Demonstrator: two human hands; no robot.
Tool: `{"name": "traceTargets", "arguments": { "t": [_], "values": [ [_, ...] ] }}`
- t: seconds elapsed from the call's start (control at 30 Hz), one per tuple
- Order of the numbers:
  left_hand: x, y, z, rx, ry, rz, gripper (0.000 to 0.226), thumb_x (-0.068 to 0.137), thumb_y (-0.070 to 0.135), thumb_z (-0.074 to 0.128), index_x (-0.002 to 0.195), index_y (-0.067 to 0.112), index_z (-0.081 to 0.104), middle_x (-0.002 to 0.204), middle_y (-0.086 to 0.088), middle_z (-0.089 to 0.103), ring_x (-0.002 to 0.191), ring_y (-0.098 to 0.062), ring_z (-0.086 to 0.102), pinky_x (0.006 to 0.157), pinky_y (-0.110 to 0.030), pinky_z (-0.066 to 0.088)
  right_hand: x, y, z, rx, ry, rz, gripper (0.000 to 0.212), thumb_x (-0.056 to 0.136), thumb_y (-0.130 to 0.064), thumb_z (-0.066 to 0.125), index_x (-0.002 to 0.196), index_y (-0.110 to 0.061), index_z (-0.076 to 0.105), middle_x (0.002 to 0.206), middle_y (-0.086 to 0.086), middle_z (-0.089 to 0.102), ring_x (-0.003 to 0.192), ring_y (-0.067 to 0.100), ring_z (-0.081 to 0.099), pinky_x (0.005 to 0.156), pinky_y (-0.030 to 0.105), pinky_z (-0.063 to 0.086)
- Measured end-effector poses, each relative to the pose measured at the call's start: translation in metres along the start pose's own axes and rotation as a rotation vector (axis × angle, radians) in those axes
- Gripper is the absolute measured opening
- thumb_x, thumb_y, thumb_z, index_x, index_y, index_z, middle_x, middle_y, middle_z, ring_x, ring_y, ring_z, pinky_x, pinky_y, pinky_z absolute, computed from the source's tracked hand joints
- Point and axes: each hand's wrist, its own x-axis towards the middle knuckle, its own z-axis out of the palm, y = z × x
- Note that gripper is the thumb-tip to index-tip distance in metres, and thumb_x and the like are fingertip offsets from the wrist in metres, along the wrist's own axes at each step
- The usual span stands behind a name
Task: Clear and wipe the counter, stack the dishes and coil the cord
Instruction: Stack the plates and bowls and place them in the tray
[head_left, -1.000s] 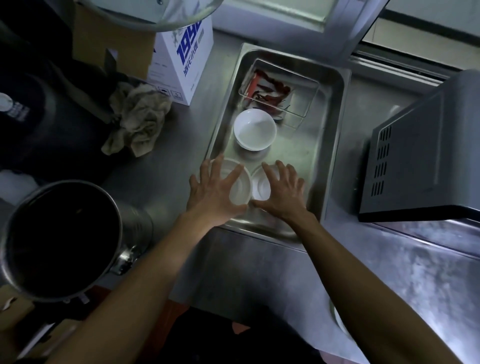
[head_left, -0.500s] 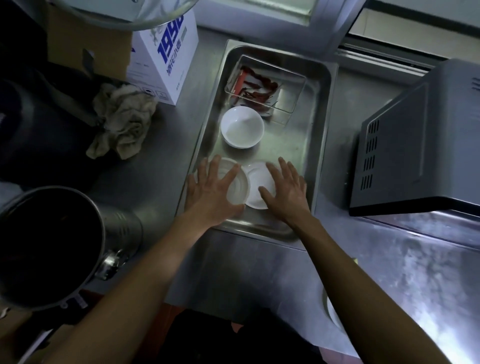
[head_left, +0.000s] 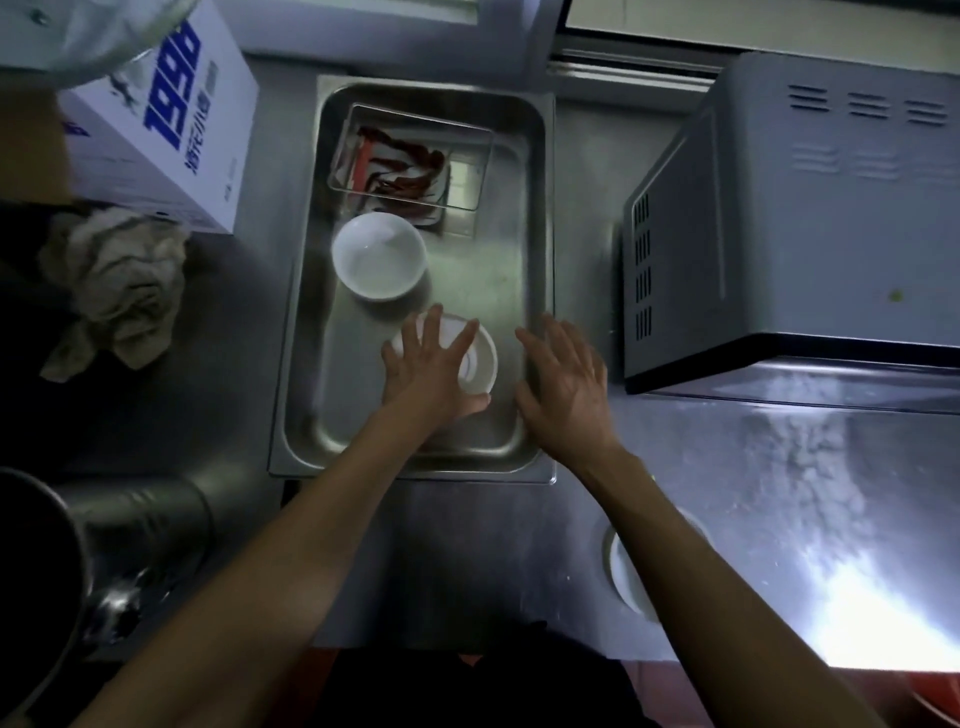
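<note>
**Your left hand lay on the nested bowls, your right hung free.**
The stack could have tipped or clattered in the metal tray (head_left: 537, 270) if you had lifted it one-handed, since your left hand (head_left: 427, 371), fingers spread, only rested flat on the stacked bowls (head_left: 480, 358) at frame centre, its grip loose rather than clenched. Your right hand (head_left: 563, 387) was released and empty over the tray's right rim. Another bowl (head_left: 378, 255) sat apart, just above.
</note>
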Motion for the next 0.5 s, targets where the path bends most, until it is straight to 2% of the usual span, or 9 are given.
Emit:
{"name": "traceTargets", "arguments": {
  "t": [0.17, 0.5],
  "values": [
    [0.006, 0.004, 0.009, 0.045, -0.006, 0.007, 0.109, 0.070, 0.071, 0.070, 0.155, 0.043, 0.008, 0.165, -0.008, -0.003, 0.149, -0.042, 0.001, 0.111, -0.071, 0.018, -0.004, 0.008, 0.001, 0.017, 0.015, 0.005, 0.059, 0.091, -0.022, 0.060, 0.147, -0.021, 0.042, 0.160, 0.011, 0.030, 0.150, 0.030, 0.019, 0.116, 0.055, 0.022],
    [0.003, 0.001, 0.017, 0.059, 0.004, -0.030, 0.104, 0.070, 0.071, 0.069, 0.154, 0.042, 0.013, 0.166, -0.008, -0.005, 0.150, -0.041, -0.002, 0.111, -0.072, 0.018, -0.012, 0.010, 0.007, 0.009, 0.019, -0.017, 0.057, 0.088, -0.019, 0.064, 0.144, -0.019, 0.047, 0.156, 0.013, 0.036, 0.147, 0.032, 0.025, 0.113, 0.054, 0.027]
  ]
}}
